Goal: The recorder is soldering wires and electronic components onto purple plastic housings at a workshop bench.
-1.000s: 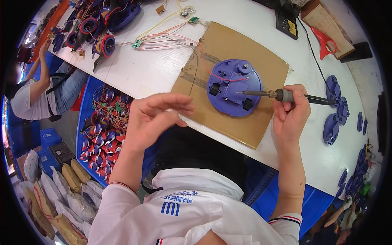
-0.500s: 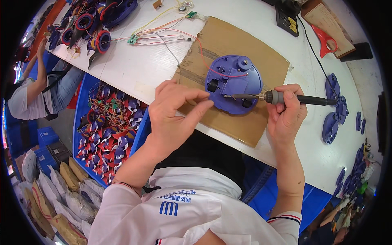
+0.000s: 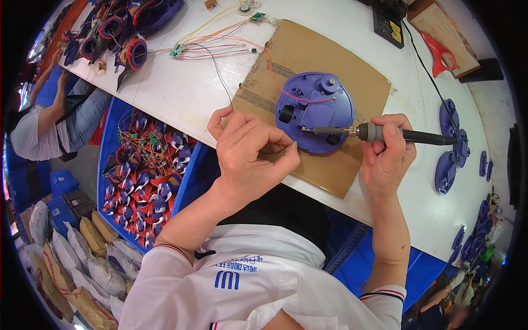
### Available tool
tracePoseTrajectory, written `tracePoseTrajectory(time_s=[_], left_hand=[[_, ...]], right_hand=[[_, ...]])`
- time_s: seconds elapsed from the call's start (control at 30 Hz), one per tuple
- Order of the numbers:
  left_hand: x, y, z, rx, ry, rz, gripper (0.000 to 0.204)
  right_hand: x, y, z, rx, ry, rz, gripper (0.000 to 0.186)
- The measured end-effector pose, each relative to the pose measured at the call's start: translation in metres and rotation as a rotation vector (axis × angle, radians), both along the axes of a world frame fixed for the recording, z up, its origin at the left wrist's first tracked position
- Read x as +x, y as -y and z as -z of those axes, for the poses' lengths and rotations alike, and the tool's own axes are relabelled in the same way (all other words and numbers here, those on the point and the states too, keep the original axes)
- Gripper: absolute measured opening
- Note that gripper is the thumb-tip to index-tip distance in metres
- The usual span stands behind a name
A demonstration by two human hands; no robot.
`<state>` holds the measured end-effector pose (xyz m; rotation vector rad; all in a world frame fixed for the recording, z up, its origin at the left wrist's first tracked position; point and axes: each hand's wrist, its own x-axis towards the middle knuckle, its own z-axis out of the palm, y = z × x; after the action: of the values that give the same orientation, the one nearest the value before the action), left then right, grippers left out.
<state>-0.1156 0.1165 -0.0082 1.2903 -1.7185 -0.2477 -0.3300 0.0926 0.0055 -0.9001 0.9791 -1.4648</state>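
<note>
A round purple plastic base (image 3: 344, 113) with small black wheels lies on a flat piece of cardboard (image 3: 324, 47). One end of a red wire (image 3: 273, 74) meets a metal point on its middle. My right hand (image 3: 388, 157) grips a soldering iron (image 3: 379, 132) by its grey and black handle, and the tip lies over a small metal spot on the base's left part. Just below and left of the base, my left hand (image 3: 250, 151) pinches a thin dark wire (image 3: 220, 74) that runs up to a small green circuit board (image 3: 177, 50). The wire's end is hard to make out.
Several purple bases (image 3: 445, 171) lie at the right. Red scissor handles (image 3: 443, 58) and a black tray (image 3: 388, 27) are at the back right. Partly wired toy parts (image 3: 132, 55) crowd the back left. A blue bin (image 3: 104, 165) holds more parts; another person (image 3: 41, 126) sits beyond.
My left hand has shifted right and toward me, its pinched fingers now below the base's left edge. The dark wire has moved with it. The soldering iron has barely moved.
</note>
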Motion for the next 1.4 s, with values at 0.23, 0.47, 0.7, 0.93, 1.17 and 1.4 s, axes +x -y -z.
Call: tracePoseTrajectory(time_s=[0.23, 0.47, 0.7, 0.93, 1.17, 1.4], left_hand=[[0.000, 0.001, 0.003, -0.007, -0.005, 0.001, 0.021], [-0.002, 0.003, 0.006, -0.020, -0.003, -0.011, 0.020], [-0.001, 0.003, 0.006, -0.027, -0.017, 0.001, 0.020], [-0.001, 0.004, 0.008, -0.039, -0.018, 0.007, 0.020], [-0.001, 0.005, 0.010, -0.046, -0.031, 0.008, 0.020], [-0.001, 0.005, 0.011, -0.046, -0.027, 0.014, 0.020]], right_hand=[[0.000, -0.001, 0.000, 0.007, -0.006, -0.012, 0.016], [-0.001, 0.000, 0.000, 0.028, 0.008, 0.013, 0.019], [0.000, 0.001, 0.001, 0.018, -0.008, -0.001, 0.019], [0.000, 0.001, 0.002, 0.022, 0.004, -0.001, 0.019], [0.000, 0.001, 0.003, 0.027, 0.008, -0.005, 0.019], [-0.002, 0.003, 0.001, 0.038, 0.035, 0.025, 0.020]])
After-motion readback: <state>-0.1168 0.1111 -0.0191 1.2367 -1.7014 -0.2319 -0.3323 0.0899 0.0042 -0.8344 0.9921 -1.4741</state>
